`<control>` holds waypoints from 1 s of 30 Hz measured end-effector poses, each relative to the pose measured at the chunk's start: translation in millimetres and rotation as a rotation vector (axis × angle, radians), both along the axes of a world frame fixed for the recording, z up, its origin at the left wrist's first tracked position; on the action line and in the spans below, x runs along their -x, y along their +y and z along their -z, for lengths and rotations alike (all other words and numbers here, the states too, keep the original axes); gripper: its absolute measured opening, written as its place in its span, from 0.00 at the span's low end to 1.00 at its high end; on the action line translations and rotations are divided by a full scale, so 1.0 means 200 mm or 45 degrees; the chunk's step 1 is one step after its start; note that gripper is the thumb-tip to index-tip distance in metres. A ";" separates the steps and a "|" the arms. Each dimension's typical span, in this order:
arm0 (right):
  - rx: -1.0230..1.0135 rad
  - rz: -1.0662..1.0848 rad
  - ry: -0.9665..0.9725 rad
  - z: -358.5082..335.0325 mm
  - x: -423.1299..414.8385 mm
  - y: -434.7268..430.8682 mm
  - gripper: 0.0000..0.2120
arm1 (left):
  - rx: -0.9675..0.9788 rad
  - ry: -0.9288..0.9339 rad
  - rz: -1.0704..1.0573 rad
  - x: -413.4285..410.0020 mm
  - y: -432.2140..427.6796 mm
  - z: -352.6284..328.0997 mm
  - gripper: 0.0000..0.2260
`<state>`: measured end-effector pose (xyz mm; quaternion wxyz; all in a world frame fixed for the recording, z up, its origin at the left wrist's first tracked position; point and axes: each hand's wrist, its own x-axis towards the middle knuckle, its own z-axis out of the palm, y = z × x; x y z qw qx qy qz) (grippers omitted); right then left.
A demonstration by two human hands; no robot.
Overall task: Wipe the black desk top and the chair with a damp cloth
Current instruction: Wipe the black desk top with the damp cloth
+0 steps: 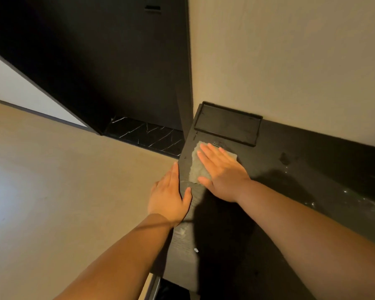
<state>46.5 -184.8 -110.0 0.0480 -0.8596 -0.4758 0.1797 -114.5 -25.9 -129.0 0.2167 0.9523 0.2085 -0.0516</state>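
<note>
The black desk top (290, 169) runs along the beige wall from the middle of the view to the right. A grey damp cloth (196, 167) lies flat near the desk's left end. My right hand (222, 172) presses on the cloth with straight, spread fingers. My left hand (169, 198) rests on the desk's left edge, thumb on top and fingers straight down the side. No chair is in view.
A rectangular black recessed panel (226, 124) sits in the desk at the wall, just beyond the cloth. Wet streaks (355, 200) glisten on the desk at the right. A tall black cabinet (108, 68) with a marble base stands at the left, beside wooden floor (52, 180).
</note>
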 end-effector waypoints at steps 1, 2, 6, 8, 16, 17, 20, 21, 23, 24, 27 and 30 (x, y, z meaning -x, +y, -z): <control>0.013 0.016 0.018 0.00 -0.05 0.06 0.39 | -0.004 0.000 0.002 0.00 0.00 0.00 0.37; 0.022 0.013 0.026 0.00 -0.09 0.11 0.38 | -0.006 0.004 0.003 0.00 0.00 0.00 0.37; 0.010 -0.054 -0.020 0.03 -0.18 0.25 0.36 | -0.035 0.020 0.016 -0.01 0.01 0.01 0.38; -0.020 -0.048 0.000 0.03 -0.15 0.23 0.35 | -0.026 0.022 0.010 -0.01 0.01 0.02 0.38; -0.031 -0.236 -0.039 0.03 0.01 0.01 0.37 | 0.011 0.017 0.024 0.01 0.02 0.01 0.39; -0.034 -0.212 -0.057 0.02 -0.02 0.05 0.37 | 0.017 0.019 0.025 0.00 0.02 0.01 0.39; -0.009 -0.057 -0.036 0.02 -0.10 0.20 0.36 | 0.022 0.031 0.005 0.00 0.01 0.00 0.38; 0.003 -0.010 -0.039 0.03 -0.12 0.24 0.36 | 0.021 0.040 0.001 0.00 0.01 0.00 0.38; -0.002 0.041 -0.077 0.05 -0.12 0.29 0.35 | 0.023 0.064 0.001 -0.01 0.01 -0.01 0.38; -0.006 0.048 -0.080 0.05 -0.10 0.28 0.35 | 0.028 0.071 0.000 -0.01 0.01 -0.01 0.38; -0.049 -0.081 -0.054 0.04 0.04 0.16 0.36 | 0.072 0.065 -0.005 0.00 0.01 -0.02 0.39; -0.007 -0.195 -0.023 0.04 0.15 -0.02 0.37 | 0.107 0.022 0.006 0.02 0.01 -0.01 0.38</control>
